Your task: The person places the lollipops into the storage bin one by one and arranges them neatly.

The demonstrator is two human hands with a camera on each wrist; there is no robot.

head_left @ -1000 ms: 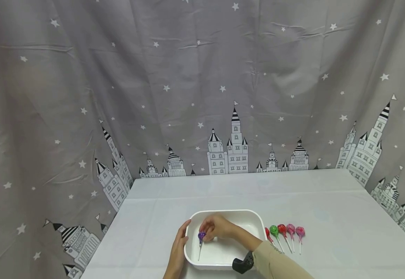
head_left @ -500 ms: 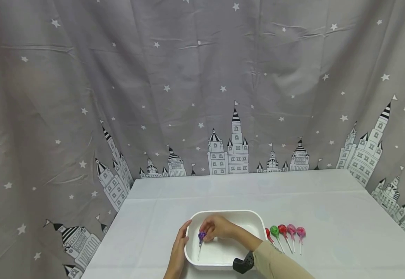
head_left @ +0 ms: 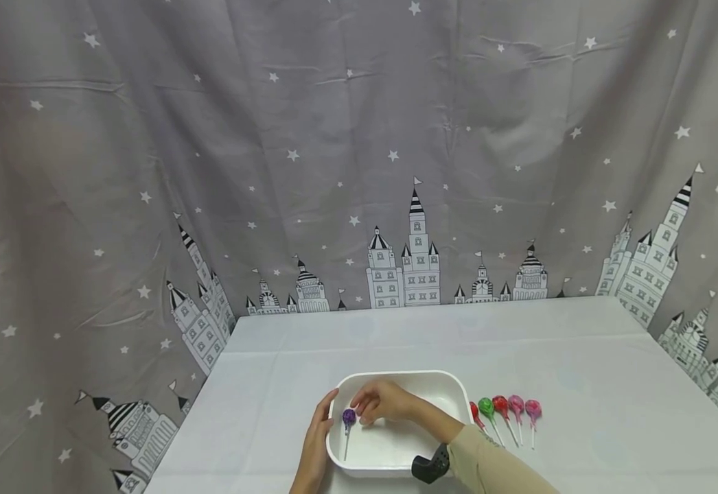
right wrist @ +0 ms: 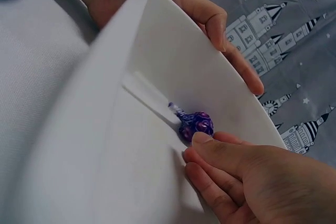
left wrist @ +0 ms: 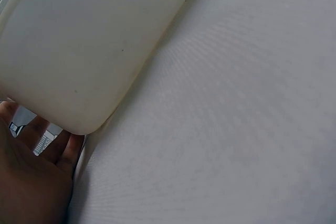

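Observation:
A purple wrapped lollipop (head_left: 349,416) (right wrist: 197,125) lies on the floor of a white plastic tub (head_left: 445,385) (right wrist: 157,51) near its left wall, stick toward me. My right hand (head_left: 366,410) (right wrist: 207,153) hovers inside the tub with its fingers nearly straight. One fingertip (right wrist: 202,138) sits against the lollipop's head, and nothing is pinched. My left hand (head_left: 320,429) (right wrist: 226,35) holds the tub's left rim, thumb hooked over the edge. In the left wrist view only the tub's outer wall (left wrist: 79,51) and my palm (left wrist: 31,182) show.
Several more lollipops lie in a row right of the tub: red (head_left: 473,412), green (head_left: 486,407), red (head_left: 499,405) and two pink (head_left: 523,407). The white tablecloth (head_left: 581,384) ends at a grey star-and-castle curtain (head_left: 359,171). A black wrist device (head_left: 430,468) sits on my right sleeve.
My right hand has let go of the purple lollipop, which now lies slightly further left on the tub floor. The left hand has stayed on the rim.

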